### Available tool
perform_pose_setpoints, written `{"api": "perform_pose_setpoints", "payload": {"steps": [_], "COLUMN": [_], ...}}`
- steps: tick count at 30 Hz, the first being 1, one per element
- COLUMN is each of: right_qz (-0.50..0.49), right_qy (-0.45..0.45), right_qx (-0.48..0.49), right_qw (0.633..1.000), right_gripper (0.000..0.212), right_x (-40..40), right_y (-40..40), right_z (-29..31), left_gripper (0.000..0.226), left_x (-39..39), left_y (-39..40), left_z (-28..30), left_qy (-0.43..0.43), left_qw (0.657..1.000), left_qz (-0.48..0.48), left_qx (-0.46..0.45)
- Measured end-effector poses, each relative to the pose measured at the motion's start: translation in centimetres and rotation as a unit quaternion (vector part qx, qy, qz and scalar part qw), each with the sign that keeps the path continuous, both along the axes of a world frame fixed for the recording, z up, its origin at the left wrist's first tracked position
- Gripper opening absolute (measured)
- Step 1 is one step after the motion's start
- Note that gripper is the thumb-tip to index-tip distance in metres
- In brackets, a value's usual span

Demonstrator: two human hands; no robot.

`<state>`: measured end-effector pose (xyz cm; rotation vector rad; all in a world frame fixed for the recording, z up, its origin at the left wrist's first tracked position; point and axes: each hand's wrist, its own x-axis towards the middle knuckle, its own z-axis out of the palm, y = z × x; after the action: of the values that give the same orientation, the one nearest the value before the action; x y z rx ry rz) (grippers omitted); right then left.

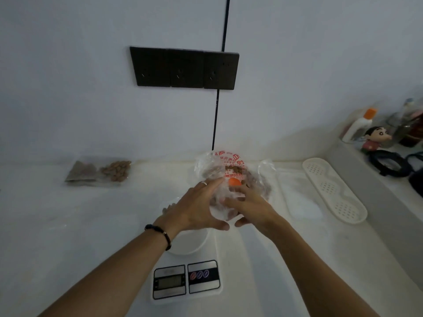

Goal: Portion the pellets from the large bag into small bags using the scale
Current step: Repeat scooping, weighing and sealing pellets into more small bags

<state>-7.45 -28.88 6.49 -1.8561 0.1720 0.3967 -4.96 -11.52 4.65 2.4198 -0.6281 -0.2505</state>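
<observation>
The large bag (231,177) of brown pellets (233,168) sits on the white counter (68,225) just behind the scale (186,279), clear plastic with red print, its mouth crumpled open. Both hands are on its near side. The left hand (194,207) lies against the plastic with fingers mostly straight, a ring on one of them; the right hand (249,207) has its fingers curled into the film, thumb underneath, gripping it. How much plastic either hand has gathered is hard to make out, as the film is glossy and blurred. An orange thing (234,182) shows inside the bag between the fingertips; what it is cannot be told.

A white bowl (190,242) stands on the scale, largely hidden under the left wrist and its dark bracelet (160,234). The display is unreadable.

Far left lies a small bag (100,171) already holding pellets. To the right lies a white slotted tray (334,191), and beyond it a ledge with bottles (359,124) and a figurine (375,138), partly cut off.
</observation>
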Motion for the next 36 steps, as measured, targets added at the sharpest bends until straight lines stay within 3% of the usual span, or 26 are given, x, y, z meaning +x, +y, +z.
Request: {"api": "perform_pose_setpoints", "payload": {"steps": [3, 6, 13, 20, 26, 33, 36], "right_qz": [-0.030, -0.123, -0.241, -0.210, -0.175, -0.103, -0.044], "right_qy": [-0.015, -0.025, 0.048, 0.072, 0.031, -0.138, -0.191], "right_qx": [0.010, 0.007, -0.010, -0.043, -0.162, -0.362, -0.433], "right_qw": [0.999, 0.992, 0.969, 0.974, 0.971, 0.916, 0.880], "right_gripper": [0.047, 0.042, 0.035, 0.031, 0.051, 0.053, 0.055], "right_x": [-1.6, -2.7, -3.7, -4.2, -4.8, -7.6, -9.4], "right_y": [1.5, 2.5, 3.5, 3.9, 3.0, 4.0, 4.9], "right_z": [-0.9, -1.9, -4.4, -5.6, -5.7, -3.8, -3.2], "left_gripper": [0.124, 0.120, 0.103, 0.089, 0.077, 0.064, 0.069], "left_x": [-0.7, -1.1, -1.4, -2.5, -3.6, -6.1, -7.7], "left_y": [1.1, 3.0, 9.9, 11.0, 10.8, 10.6, 10.4], "left_z": [-0.1, -0.4, -3.0, -4.5, -4.8, -4.0, -3.5], "left_qy": [-0.012, -0.035, -0.011, -0.008, -0.031, -0.127, -0.166], "left_qw": [0.999, 0.997, 0.999, 0.998, 0.997, 0.990, 0.983], "left_qz": [-0.039, -0.064, -0.013, 0.002, 0.024, 0.034, 0.028], "left_qx": [0.001, 0.015, 0.045, 0.062, 0.064, 0.056, 0.075]}}
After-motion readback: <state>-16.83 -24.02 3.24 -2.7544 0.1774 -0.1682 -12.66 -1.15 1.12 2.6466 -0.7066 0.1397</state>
